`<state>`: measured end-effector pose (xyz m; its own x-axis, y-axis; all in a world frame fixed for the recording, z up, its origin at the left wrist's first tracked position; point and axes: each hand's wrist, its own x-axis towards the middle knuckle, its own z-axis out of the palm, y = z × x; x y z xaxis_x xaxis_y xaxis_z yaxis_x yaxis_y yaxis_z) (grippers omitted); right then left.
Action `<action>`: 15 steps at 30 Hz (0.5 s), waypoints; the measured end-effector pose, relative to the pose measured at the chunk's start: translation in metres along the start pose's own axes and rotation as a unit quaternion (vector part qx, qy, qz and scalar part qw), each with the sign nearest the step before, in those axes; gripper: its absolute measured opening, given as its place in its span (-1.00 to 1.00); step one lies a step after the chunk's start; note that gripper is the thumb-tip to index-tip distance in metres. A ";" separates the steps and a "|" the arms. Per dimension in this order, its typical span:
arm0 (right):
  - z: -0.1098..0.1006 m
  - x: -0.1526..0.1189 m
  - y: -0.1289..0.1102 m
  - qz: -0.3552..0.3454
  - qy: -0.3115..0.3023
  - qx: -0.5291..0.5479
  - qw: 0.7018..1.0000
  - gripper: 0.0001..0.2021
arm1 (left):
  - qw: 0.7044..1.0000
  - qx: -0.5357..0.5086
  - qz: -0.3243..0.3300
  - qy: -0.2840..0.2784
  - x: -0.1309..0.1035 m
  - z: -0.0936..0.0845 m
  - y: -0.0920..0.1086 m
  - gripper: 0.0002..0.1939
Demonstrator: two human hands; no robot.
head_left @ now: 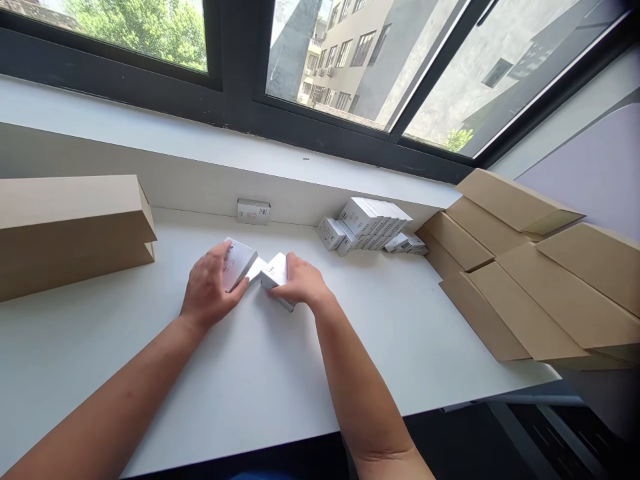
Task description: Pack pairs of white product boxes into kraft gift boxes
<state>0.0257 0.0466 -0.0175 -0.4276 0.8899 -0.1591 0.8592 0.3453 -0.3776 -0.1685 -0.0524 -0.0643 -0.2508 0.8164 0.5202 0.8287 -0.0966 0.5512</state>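
Both hands are over the middle of the white table. My left hand [209, 285] is closed round a small white box [240, 263] with printing on its face, tilted toward the right. In my right hand [303, 280] is a second small white printed box [276, 270], gripped between thumb and fingers. The two boxes are close together. A white piece [257, 268] shows between them; whether it is a flap or another box I cannot tell. The undersides of both boxes are hidden.
Stacked white boxes [373, 223] stand at the back right, with a few lying beside them [406, 243]. One white box [253, 211] leans against the back wall. Brown cardboard boxes [540, 287] are piled at the right; a long brown carton [70, 227] lies at the left.
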 end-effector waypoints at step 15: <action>-0.014 -0.002 0.028 0.005 -0.043 -0.138 0.989 -0.28 | 0.992 0.055 -0.100 -0.049 0.005 -0.003 -0.013 -0.62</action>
<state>0.0546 0.0590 -0.0155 -0.4311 0.8692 -0.2423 0.9023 0.4159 -0.1132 -0.1823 -0.0491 -0.0673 -0.3703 0.8648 0.3390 0.8186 0.1314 0.5591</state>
